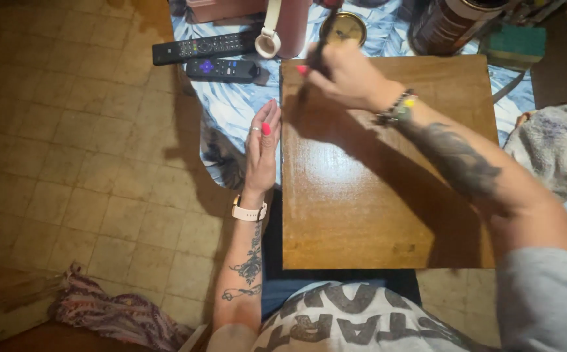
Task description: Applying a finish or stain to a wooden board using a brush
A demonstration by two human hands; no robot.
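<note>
A glossy brown wooden board (375,195) lies in front of me on a table with a blue leaf-patterned cloth (231,107). My left hand (261,146) rests flat and open against the board's left edge, fingers pointing away from me. Near the board's far left corner, my right hand (345,75) is closed on a thin dark brush handle (321,49) that reaches down to the wood. An open round tin (343,27) sits just beyond that corner.
Two black remote controls (205,47) (222,68) lie on the cloth at the far left, next to white headphones (269,32). A dark can (450,23) and a green sponge (517,42) stand at the back right. A grey rag (554,146) lies right. Tiled floor (81,143) lies left.
</note>
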